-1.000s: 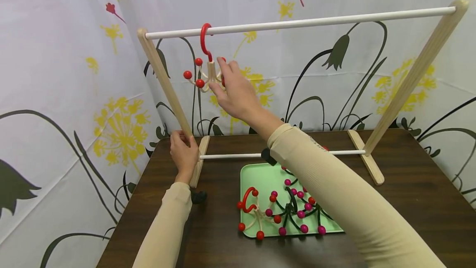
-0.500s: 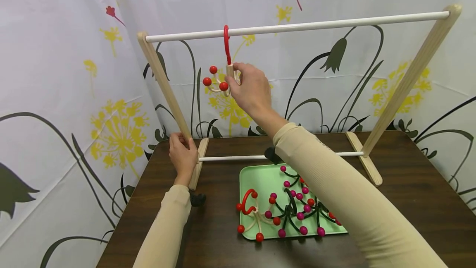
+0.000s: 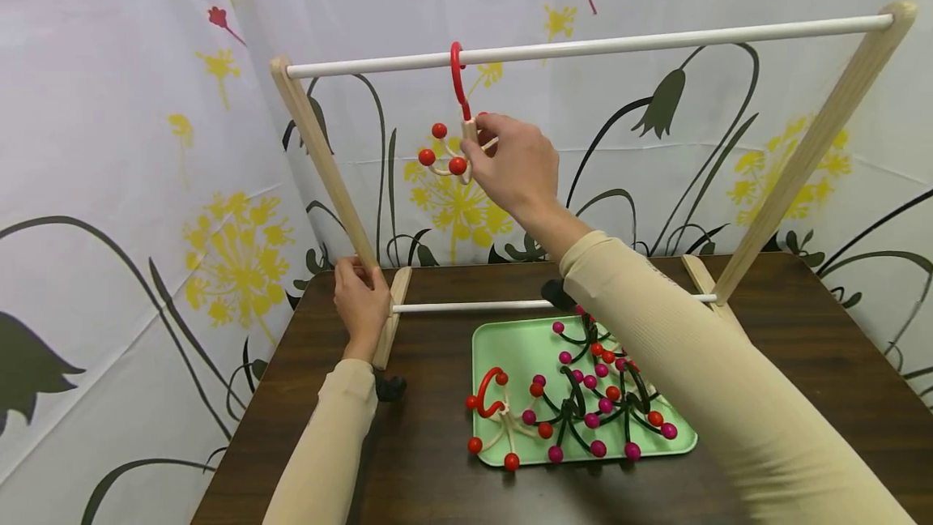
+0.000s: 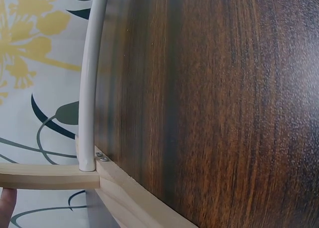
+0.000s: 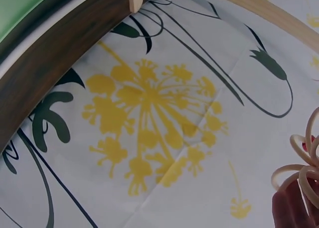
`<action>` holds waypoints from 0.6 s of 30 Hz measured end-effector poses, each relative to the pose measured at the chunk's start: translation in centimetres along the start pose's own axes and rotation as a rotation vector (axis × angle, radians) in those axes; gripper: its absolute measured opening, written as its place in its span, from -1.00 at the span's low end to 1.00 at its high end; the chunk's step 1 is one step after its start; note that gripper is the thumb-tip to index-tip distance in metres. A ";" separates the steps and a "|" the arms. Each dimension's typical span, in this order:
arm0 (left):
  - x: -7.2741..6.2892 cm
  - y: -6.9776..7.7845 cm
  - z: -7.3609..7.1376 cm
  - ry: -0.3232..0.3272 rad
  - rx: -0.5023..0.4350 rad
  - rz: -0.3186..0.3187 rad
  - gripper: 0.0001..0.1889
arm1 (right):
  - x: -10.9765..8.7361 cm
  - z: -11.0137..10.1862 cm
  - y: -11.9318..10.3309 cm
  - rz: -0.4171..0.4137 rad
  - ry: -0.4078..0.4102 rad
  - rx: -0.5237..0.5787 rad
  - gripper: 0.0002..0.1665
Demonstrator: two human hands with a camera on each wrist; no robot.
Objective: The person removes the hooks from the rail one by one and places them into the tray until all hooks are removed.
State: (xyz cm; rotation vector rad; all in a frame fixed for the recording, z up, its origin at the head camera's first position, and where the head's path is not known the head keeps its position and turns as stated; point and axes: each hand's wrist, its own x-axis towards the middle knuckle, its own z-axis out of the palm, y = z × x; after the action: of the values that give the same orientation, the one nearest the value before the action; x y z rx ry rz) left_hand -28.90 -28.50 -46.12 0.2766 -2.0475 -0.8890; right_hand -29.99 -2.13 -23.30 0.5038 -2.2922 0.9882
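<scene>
My right hand (image 3: 519,164) pinches the pale stem of a small hanger between thumb and fingers. The hanger (image 3: 457,75) has a red hook, looped over the white top rod (image 3: 583,47) of a wooden rack left of its middle. Red balls tip its curved pale arms. In the right wrist view, the fingers (image 5: 286,210) lie under the hanger's pale arms (image 5: 294,167). Low on the rack's left post (image 3: 321,152), my left hand (image 3: 362,306) grips the wood. The left wrist view shows one fingertip (image 4: 7,203) against that post (image 4: 45,177).
A green tray (image 3: 503,335) lies on the dark wooden table (image 3: 430,428) below. It bears a pale hanger with a red hook (image 3: 488,391) and several black ones (image 3: 567,410) with pink and red balls. A white lower rod (image 3: 466,306) joins the rack's feet. A floral curtain (image 3: 131,104) hangs behind.
My right hand has moved to the right along the top rod, and the hanger has slid with it. The left hand stays on the post.
</scene>
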 end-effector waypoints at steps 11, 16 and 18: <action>0.1 -0.1 -0.2 0.007 0.001 0.005 -0.76 | 1.0 -4.1 -0.2 -0.029 0.051 0.068 -0.72; 0.3 -0.4 -0.2 0.003 0.005 0.001 -0.75 | -0.7 -4.7 0.1 -0.008 -0.028 0.070 -0.72; 0.2 -0.5 -0.3 -0.002 0.007 -0.005 -0.75 | -1.6 -4.6 0.4 0.013 -0.087 0.047 -0.74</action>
State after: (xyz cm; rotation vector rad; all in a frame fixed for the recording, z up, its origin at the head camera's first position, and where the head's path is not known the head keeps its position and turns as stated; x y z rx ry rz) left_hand -28.91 -29.12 -46.23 0.2856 -2.0528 -0.8852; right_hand -27.32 1.71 -22.01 0.5621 -2.3566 1.0477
